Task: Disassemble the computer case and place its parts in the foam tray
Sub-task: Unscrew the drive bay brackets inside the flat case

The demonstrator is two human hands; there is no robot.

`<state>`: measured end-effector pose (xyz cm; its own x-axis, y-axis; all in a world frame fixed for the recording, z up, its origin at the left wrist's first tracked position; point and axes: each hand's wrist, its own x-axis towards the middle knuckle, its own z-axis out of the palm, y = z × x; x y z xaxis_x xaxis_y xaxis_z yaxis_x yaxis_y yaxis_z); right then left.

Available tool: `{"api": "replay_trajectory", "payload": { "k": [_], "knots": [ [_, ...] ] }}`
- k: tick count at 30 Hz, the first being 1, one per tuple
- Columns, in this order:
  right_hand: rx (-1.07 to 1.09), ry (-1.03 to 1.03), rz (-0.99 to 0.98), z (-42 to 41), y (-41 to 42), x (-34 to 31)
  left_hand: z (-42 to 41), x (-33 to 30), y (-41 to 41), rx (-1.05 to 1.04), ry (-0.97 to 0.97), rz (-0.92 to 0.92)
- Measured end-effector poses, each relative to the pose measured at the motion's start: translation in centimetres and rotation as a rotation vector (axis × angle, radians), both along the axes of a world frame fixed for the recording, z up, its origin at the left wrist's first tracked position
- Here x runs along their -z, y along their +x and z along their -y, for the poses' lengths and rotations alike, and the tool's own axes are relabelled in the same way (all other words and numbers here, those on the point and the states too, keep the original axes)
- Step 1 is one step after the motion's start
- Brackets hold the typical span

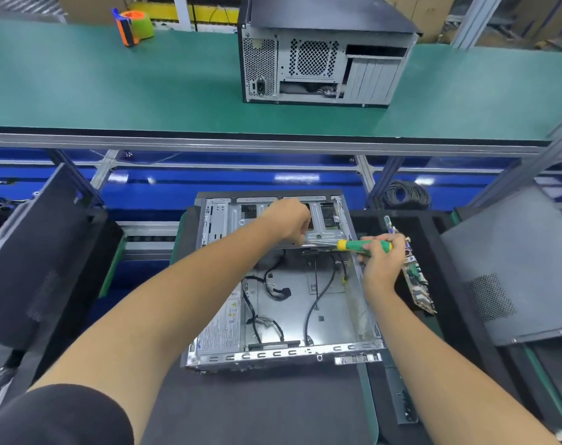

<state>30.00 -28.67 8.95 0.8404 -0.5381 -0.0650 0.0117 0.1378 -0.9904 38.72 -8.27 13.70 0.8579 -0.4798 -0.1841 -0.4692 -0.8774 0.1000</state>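
Circuit board (414, 274) upright beside open computer case (283, 284), right.

Far conveyor belt (113, 85): green surface spanning the full width, edged by a metal rail.
Second computer case (321, 56): stands upright on the far belt, right of centre, rear panel facing near.
Tape dispenser (132, 27): orange and green, on the far belt, left.
Cable coil (404, 194): black, beyond the bench, far right.
Blue panels (228, 187): below the belt rail.
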Motion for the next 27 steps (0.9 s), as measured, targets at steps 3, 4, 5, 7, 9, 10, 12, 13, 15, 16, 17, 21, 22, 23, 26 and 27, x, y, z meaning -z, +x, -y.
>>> {"api": "replay_trajectory", "payload": {
  "k": [3, 4, 5, 7, 9, 10, 12, 13, 15, 16, 17, 21, 22, 23, 26, 27],
  "knots": [
    [-0.010, -0.012, 0.019, 0.0, -0.1, 0.0, 0.3, -0.3, -0.5, 0.012, 0.060, 0.027],
    [-0.011, -0.015, 0.023, 0.0, -0.2, 0.0, 0.4, -0.4, -0.6, 0.016, 0.077, 0.030],
    [-0.012, -0.021, 0.023, 0.0, -0.2, 0.0, 0.5, -0.6, -0.6, 0.020, 0.083, 0.029],
    [-0.013, -0.036, 0.020, 0.0, -0.2, 0.2, 0.7, -0.8, -0.6, 0.034, 0.093, 0.026],
    [-0.018, -0.043, 0.018, 0.1, -0.2, 0.3, 0.7, -0.7, -0.5, 0.039, 0.097, 0.029],
    [-0.021, -0.047, 0.019, 0.1, -0.2, 0.4, 0.6, -0.6, -0.5, 0.034, 0.087, 0.029],
    [-0.024, -0.056, 0.021, 0.2, -0.2, 0.3, 0.3, -0.3, -0.5, 0.027, 0.049, 0.017],
    [-0.025, -0.056, 0.023, 0.1, -0.3, 0.3, 0.1, -0.1, -0.5, 0.023, 0.024, 0.003],
    [-0.026, -0.051, 0.029, 0.1, -0.3, 0.3, -0.6, 0.1, -0.3, 0.002, -0.051, -0.035],
    [-0.027, -0.050, 0.030, 0.1, -0.3, 0.2, -1.0, 0.2, -0.2, -0.017, -0.104, -0.055],
    [-0.028, -0.049, 0.029, 0.1, -0.3, 0.2, -1.5, 0.3, -0.2, -0.033, -0.155, -0.072],
    [-0.029, -0.031, 0.031, 0.0, -0.3, 0.2, -4.1, 1.6, -0.4, -0.061, -0.372, -0.099],
    [-0.029, -0.021, 0.033, 0.0, -0.3, 0.1, -4.7, 2.2, -0.7, -0.068, -0.441, -0.108],
    [-0.028, -0.010, 0.034, 0.0, -0.3, 0.1, -5.2, 2.8, -1.0, -0.070, -0.494, -0.112],
    [-0.040, 0.008, 0.043, -0.1, -0.1, -0.1, -5.7, 4.7, -2.0, -0.100, -0.616, -0.098],
    [-0.042, 0.008, 0.047, -0.1, -0.1, -0.2, -5.7, 5.0, -2.2, -0.120, -0.646, -0.088]
  ]
}}
